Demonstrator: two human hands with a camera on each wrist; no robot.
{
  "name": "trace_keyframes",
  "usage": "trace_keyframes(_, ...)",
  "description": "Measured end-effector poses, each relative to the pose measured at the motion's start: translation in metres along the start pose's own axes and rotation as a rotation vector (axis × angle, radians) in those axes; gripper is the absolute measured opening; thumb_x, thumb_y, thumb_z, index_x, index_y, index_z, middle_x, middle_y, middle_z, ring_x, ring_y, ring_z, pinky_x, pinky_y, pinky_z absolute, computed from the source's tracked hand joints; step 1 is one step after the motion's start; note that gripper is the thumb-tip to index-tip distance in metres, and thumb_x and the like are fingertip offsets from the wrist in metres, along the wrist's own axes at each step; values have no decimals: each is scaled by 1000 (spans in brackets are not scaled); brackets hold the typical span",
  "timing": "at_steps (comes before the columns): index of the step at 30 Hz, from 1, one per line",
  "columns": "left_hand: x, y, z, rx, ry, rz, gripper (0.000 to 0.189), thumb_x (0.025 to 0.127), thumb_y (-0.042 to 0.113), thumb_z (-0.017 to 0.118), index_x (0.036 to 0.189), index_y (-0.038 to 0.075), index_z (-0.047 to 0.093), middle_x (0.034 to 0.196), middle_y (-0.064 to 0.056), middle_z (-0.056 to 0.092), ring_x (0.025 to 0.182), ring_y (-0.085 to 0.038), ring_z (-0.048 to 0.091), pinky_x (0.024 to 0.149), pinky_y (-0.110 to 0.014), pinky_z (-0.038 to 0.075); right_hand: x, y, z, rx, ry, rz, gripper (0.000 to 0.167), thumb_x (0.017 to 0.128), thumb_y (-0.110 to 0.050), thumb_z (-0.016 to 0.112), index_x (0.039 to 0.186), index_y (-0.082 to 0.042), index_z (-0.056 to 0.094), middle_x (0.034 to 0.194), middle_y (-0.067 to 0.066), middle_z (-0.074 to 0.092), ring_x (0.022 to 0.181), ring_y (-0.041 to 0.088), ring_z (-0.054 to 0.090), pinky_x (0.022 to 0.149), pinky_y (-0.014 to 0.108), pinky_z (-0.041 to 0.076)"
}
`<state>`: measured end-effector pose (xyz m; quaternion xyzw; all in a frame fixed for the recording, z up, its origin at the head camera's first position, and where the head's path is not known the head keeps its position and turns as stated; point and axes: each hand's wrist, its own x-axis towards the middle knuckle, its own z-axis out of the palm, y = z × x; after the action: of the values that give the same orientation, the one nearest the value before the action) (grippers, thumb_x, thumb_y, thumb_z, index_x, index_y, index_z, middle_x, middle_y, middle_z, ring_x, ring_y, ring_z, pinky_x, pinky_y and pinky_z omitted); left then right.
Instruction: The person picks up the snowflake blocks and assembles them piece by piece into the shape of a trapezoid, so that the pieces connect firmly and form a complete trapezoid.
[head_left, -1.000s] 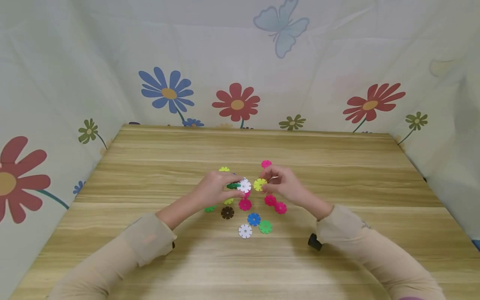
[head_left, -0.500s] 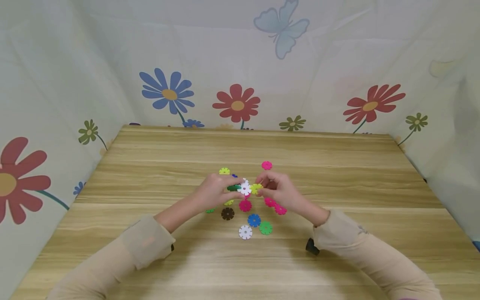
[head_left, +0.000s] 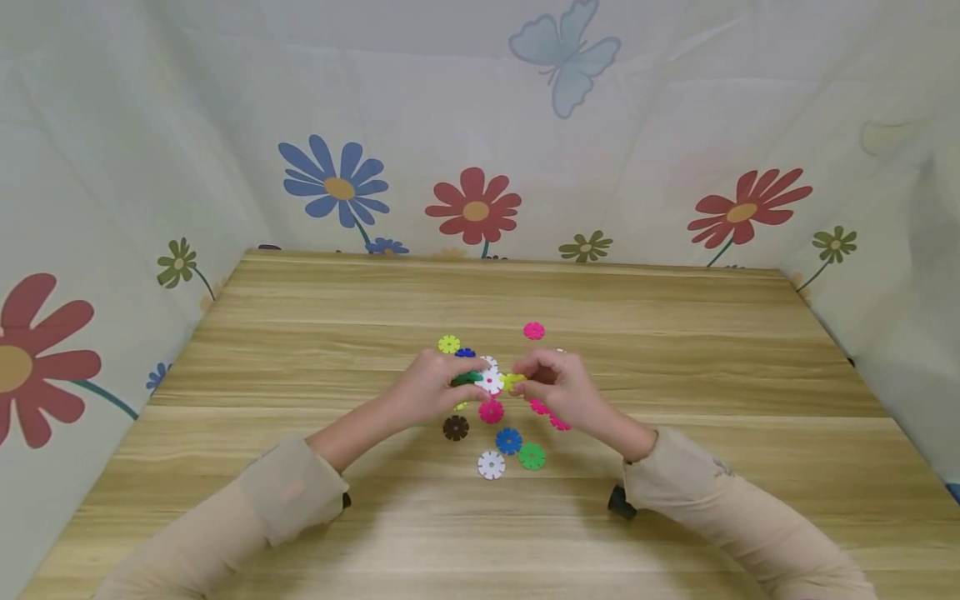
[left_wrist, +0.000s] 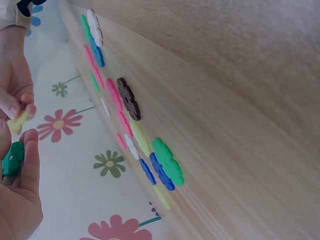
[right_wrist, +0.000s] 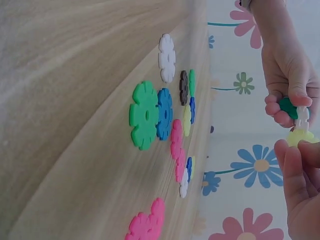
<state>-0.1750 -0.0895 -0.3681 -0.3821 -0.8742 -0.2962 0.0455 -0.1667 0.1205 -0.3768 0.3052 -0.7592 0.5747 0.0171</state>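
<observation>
In the head view, my left hand (head_left: 423, 387) holds a green notched plastic disc (head_left: 467, 378) joined to a white notched disc (head_left: 491, 383). Both are off the table, as the left wrist view shows with the green disc (left_wrist: 12, 159). My right hand (head_left: 567, 390) pinches a yellow notched disc (head_left: 512, 382) between thumb and fingers. Seen from the right wrist, the yellow disc (right_wrist: 300, 137) meets the edge of the white disc (right_wrist: 302, 120); how deep the slots sit in each other I cannot tell. Fingers cover part of the green and yellow discs.
Below the hands, loose discs lie on the wooden table (head_left: 420, 533): pink (head_left: 491, 412), brown (head_left: 455, 428), blue (head_left: 508, 442), green (head_left: 532, 457) and white (head_left: 491, 465). Farther back are a yellow disc (head_left: 448, 343) and a pink disc (head_left: 533, 331). A flower-printed cloth (head_left: 645, 167) hangs behind.
My right hand has moved left and brought the yellow disc from apart to against the white disc. The yellow disc has turned from face-on to nearly edge-on. My left hand has barely moved.
</observation>
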Motion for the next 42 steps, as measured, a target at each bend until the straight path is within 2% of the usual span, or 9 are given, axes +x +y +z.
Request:
trace_keyframes(7,-1,3,-2,-3,7,38,32,76,22,67,102,5,65,77,-4,67,44,1,29,45,-11,35,-1,1,0,39,-12,-52,9,73,17,59,80,14,56,78,31,58,66,5,60,56,22,52)
trace_keyframes(13,-2,5,-4,14,-3,62,32,76,23,67,103,4,65,86,-7,69,51,0,42,51,-10,41,-2,-2,1,25,-19,-77,9,72,18,58,78,12,58,73,25,60,63,10,61,54,23,52)
trace_keyframes(21,-4,7,-7,35,-10,94,32,76,22,67,102,3,65,85,-7,69,55,-1,49,53,-9,42,-3,-3,4,-32,5,-180,14,69,23,57,76,10,59,70,21,61,60,20,62,51,23,51)
trace_keyframes(25,-5,7,-8,56,5,115,34,75,22,68,103,2,65,88,-8,69,59,-3,56,57,-9,44,-4,-4,5,-42,14,-191,16,69,23,56,76,9,60,71,21,61,59,22,62,50,24,51)
trace_keyframes(28,-7,6,-8,82,15,137,35,75,23,68,103,3,65,86,-7,69,60,-5,57,58,-9,45,-4,-4,7,-30,6,-155,15,70,21,57,77,9,59,72,22,61,59,21,62,48,25,50)
trace_keyframes(33,-13,5,-10,94,25,180,34,74,24,68,101,3,64,83,-6,68,62,-8,56,59,-12,46,-6,-6,8,-1,-50,-19,13,73,15,59,85,9,59,75,22,61,61,23,60,54,26,52)
trace_keyframes(36,-16,4,-11,86,24,194,36,75,23,67,103,1,64,92,-9,68,77,-14,65,69,-18,51,-6,-8,7,5,-81,60,14,75,12,59,89,8,61,75,20,60,62,21,60,56,30,53)
trace_keyframes(39,-17,4,-12,78,15,188,39,76,22,67,108,-1,62,102,-12,65,92,-20,63,77,-24,51,-6,-10,6,16,-102,104,15,77,10,59,92,8,61,76,19,60,62,22,60,57,34,52)
trace_keyframes(42,-18,5,-13,71,0,166,41,77,23,66,110,-1,60,105,-13,64,96,-21,62,79,-25,50,-6,-11,6,18,-112,113,15,77,9,59,92,8,61,77,19,60,63,19,60,58,36,52)
